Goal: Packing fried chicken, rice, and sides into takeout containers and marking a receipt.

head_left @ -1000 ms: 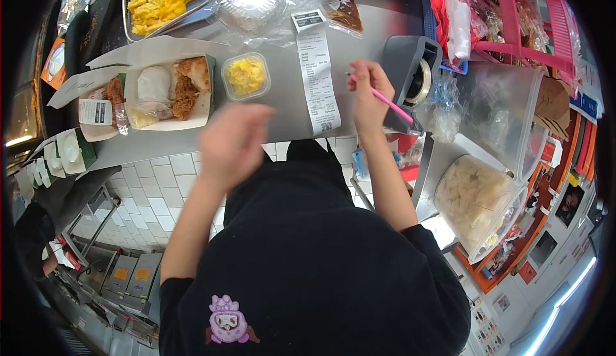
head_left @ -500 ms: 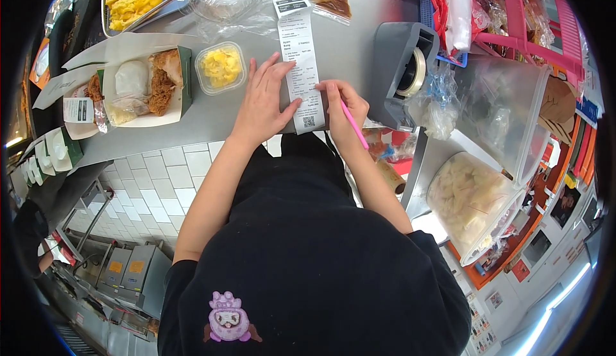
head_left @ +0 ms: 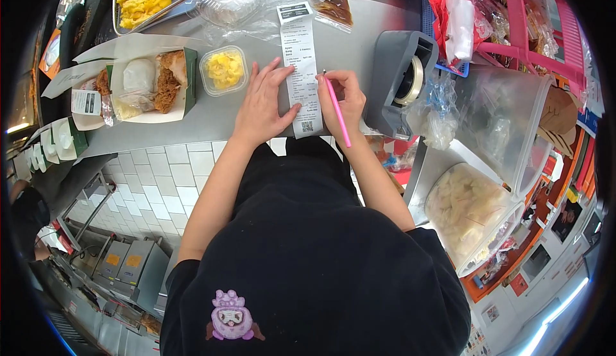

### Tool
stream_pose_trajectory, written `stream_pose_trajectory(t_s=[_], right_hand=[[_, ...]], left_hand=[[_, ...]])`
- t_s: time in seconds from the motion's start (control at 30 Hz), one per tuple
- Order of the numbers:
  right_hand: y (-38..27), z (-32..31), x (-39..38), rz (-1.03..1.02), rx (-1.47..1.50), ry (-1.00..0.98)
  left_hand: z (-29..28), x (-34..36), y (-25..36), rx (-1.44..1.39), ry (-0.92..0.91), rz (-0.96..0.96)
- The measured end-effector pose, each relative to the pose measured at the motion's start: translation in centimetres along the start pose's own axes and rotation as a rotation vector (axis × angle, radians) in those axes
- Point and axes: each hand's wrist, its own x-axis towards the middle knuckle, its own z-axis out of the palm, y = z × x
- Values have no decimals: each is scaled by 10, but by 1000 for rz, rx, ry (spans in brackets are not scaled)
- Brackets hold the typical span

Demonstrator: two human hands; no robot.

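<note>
Left hand (head_left: 262,104) is flat on the counter (head_left: 212,115), fingers spread wide, their tips pinning the left edge of the long white receipt (head_left: 300,67) that runs up the grey surface between both hands. Right hand (head_left: 341,99) sits on the receipt's other edge, fingers curled tight round a pink pen (head_left: 337,109), tip at the paper's edge about halfway up its length. Just left of the spread hand there's a small clear tub of yellow food (head_left: 222,69), and beyond that an open meal box (head_left: 149,86) with a white bun and fried pieces. The grey tape dispenser (head_left: 403,83) stands close by the right hand. Risks as I read them: the paper is thin and only held along its edges, so a firm stroke could wrinkle or drag it; and the pen elbow has little room, so a wide swing might knock the dispenser, while the left wrist could nudge the tub
</note>
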Motion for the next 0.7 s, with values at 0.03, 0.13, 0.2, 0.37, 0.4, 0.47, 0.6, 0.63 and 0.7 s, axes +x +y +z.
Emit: stream_pose_trajectory(t_s=[0.03,0.13,0.2,0.37,0.4,0.47,0.6,0.63,0.7], right_hand=[[1,-2,1,-53,-68,-47],[9,-4,-3,-84,-108,-57],[13,-5,-3,-100,-106,-32],[15,-7,-4,-106,-53,34],[14,-7,-3,-111,-62,21],[11,-5,-2,-118,-68,8],[5,-2,3,-93,-52,-4],[3,-4,5,-58,-39,-29],[4,-5,10,-57,-65,-50]], left_hand=[[1,0,0,-17,16,1],[2,1,-1,-35,36,4],[2,1,-2,-35,42,4],[3,2,0,-34,46,-1],[3,2,0,-32,46,-1],[4,2,0,-34,53,4],[4,0,-2,-8,39,3],[4,1,-3,-8,38,4],[4,0,-2,-9,36,4]])
